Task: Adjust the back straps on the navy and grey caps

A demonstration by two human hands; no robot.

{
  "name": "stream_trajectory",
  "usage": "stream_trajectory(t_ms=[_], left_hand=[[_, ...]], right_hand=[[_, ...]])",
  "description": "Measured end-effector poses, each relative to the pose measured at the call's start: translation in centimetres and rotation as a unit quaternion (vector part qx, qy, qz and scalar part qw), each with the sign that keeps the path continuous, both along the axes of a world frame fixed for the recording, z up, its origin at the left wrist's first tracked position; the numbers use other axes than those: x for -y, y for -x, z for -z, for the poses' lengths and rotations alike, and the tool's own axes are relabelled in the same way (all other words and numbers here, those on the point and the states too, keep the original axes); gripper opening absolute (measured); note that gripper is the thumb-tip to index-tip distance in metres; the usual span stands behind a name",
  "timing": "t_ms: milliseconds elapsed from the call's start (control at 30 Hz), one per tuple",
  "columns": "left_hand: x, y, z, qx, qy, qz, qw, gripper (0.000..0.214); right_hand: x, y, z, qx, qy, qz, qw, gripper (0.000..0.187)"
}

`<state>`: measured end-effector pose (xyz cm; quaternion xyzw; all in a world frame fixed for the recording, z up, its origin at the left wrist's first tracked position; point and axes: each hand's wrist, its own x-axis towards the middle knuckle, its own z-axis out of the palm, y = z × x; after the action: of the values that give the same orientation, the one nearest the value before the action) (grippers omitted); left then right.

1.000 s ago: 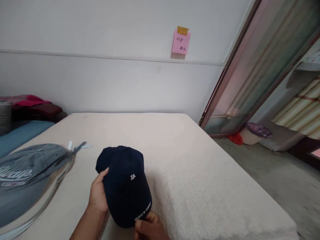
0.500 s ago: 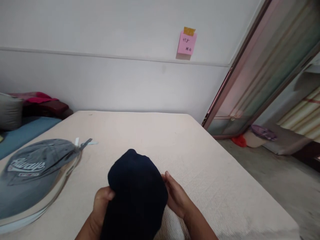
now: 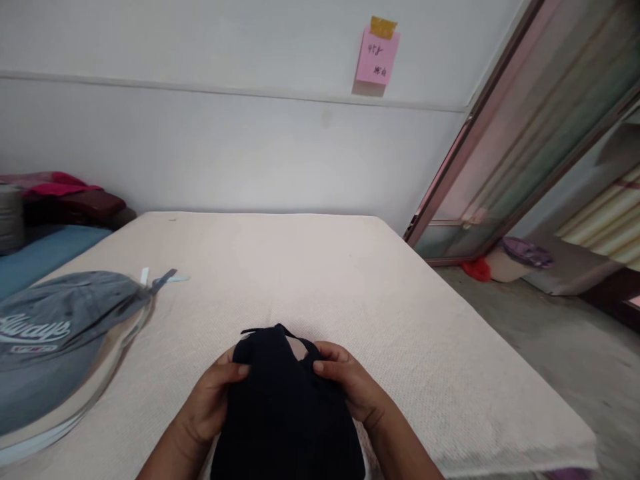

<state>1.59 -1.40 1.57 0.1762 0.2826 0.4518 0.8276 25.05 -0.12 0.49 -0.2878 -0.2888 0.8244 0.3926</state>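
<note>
Well, hands (image 3: pixel 213 397) (image 3: pixel 353 383) on dark cap (image 3: pixel 287 420), thumbs (image 3: pixel 234 373) uppermost

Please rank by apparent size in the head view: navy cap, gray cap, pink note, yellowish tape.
1. Navy cap and gray cap: too alike to rank, both cropped
2. Pink note
3. Yellowish tape

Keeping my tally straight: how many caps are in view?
2: the dark cap, held by the left hand and right hand, and the gray cap, lying to its left, cut off by the picture's edge. Others could be hidden.
</note>
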Motion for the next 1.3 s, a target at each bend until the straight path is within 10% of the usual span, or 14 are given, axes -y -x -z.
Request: stream_trajectory(t_ms=[233,667,800,1100,1300], left_hand=[[-0.6,-0.9,0.4,-0.313,-0.044,-0.005,0.949,0.034],[-0.8,-1.3,-0.2,-0.317,-0.081,0.017,0.945,0.03],[-0.9,-1.4,0.2,-0.314,-0.088,-0.008,0.945,0.029],[-0.8,-2.3,0.4,-0.345,-0.128,-0.061,0.928,0.019],[-0.7,-3.0,0.9,-0.401,-0.191,-0.086,0.892,0.017]], right_hand=[[-1.3,-0.6,0.1,-0.018,-0.04,0.044,0.998,0.014],[-2.2,0.6,-0.4,0.185,-0.079,0.079,0.976,0.015],[-2.7,1.1,0.6,0.299,-0.18,0.113,0.93,0.009],[-1.4,3.7,0.5,0.485,-0.399,0.282,0.725,0.014],[0.5,5.7,0.3,0.447,-0.527,0.2,0.695,0.03]])
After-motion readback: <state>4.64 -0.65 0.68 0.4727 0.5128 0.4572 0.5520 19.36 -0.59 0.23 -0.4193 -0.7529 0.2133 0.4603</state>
